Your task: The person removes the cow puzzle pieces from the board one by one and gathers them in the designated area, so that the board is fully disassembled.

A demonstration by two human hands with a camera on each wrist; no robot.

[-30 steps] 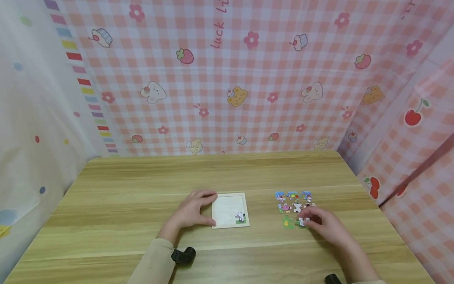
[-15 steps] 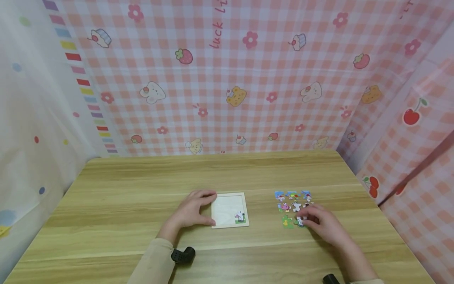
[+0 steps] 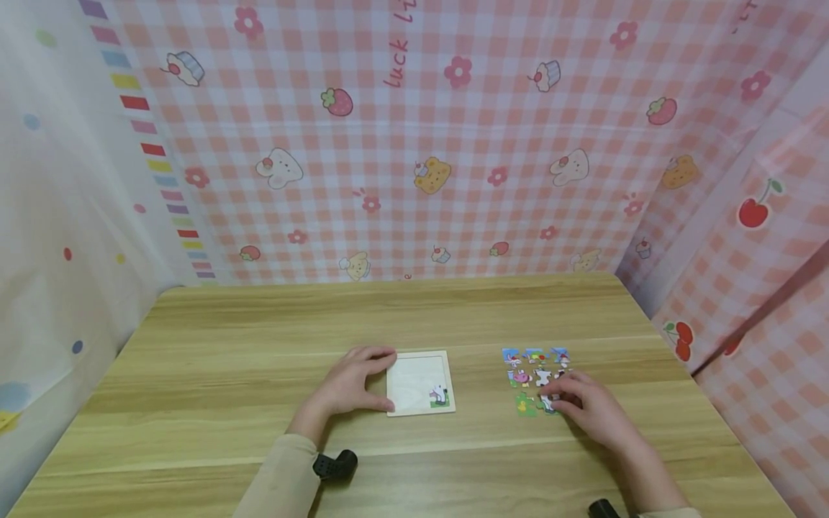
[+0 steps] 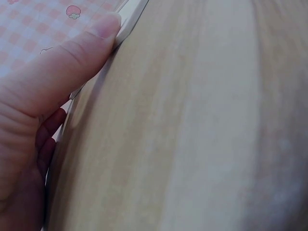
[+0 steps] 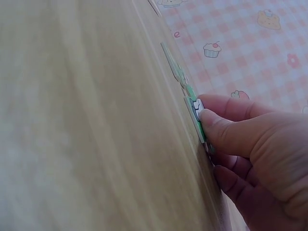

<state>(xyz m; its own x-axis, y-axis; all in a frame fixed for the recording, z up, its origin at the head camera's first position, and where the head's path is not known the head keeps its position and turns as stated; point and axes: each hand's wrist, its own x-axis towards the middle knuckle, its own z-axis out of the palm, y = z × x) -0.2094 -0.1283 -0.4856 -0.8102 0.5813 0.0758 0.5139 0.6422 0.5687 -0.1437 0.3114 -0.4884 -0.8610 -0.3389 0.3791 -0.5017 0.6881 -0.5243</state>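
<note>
In the head view, my left hand point(image 3: 350, 383) holds the left side of a square wooden puzzle tray point(image 3: 408, 413), thumb at the near corner and index finger at the far one. A puzzle piece with a white animal and green ground point(image 3: 439, 395) lies in the tray's near right corner. My right hand point(image 3: 591, 407) pinches a green and white puzzle piece point(image 5: 197, 120) between thumb and index finger, low over the table. Left of it lies a green piece with a yellow figure point(image 3: 525, 406). Fingers partly hide a piece behind.
Loose puzzle pieces lie in rows beyond the right hand, among them a blue-topped one point(image 3: 511, 357), a pink one point(image 3: 519, 378) and a white one point(image 3: 542, 378). The wooden table point(image 3: 259, 338) ends at a checked pink cloth point(image 3: 388, 216) behind.
My right hand has shifted slightly left with the green and white puzzle piece, closer to the green piece. The left hand and the tray stay in place.
</note>
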